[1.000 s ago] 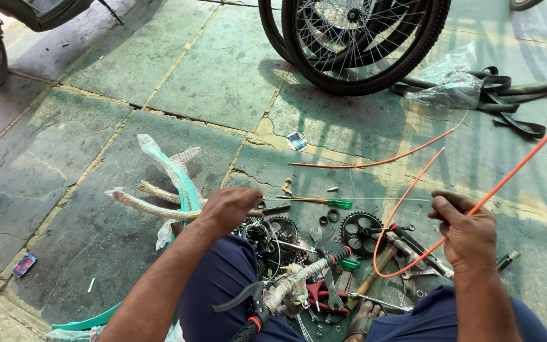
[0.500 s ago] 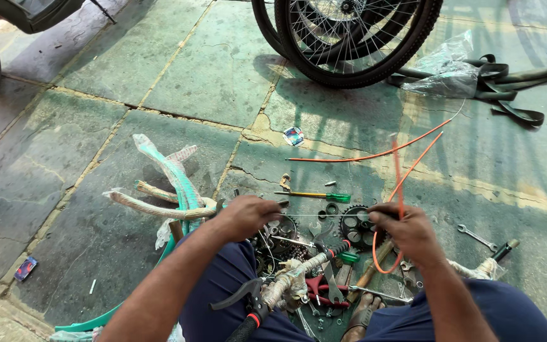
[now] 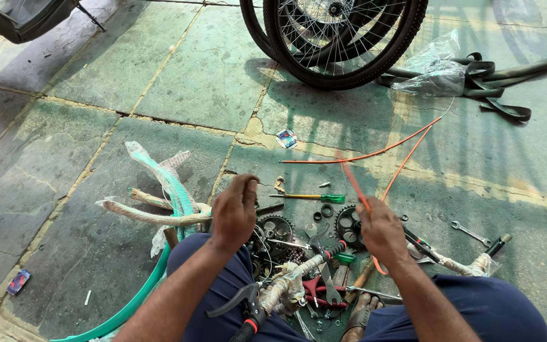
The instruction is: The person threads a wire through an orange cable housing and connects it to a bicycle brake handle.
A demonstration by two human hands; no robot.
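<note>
My right hand (image 3: 382, 229) grips orange cable housing (image 3: 375, 154); long axis runs up-right toward the wheel (image 3: 343, 38), bottom loop hidden behind wrist. Left hand (image 3: 234, 212) fingers curled; contents can't tell, over sprockets (image 3: 276, 229).

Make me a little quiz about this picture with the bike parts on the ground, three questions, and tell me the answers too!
1. True or false: the right hand holds an orange cable.
2. Which tool with a green handle lies on the ground between the two hands?
A. a hammer
B. a screwdriver
C. a saw
3. Fill the gap: the black bicycle wheels stand at the ___ of the picture, beyond the left hand.

Key:
1. True. Its grip is closed on the cable, which runs away over the paving.
2. B.
3. Top.
</note>
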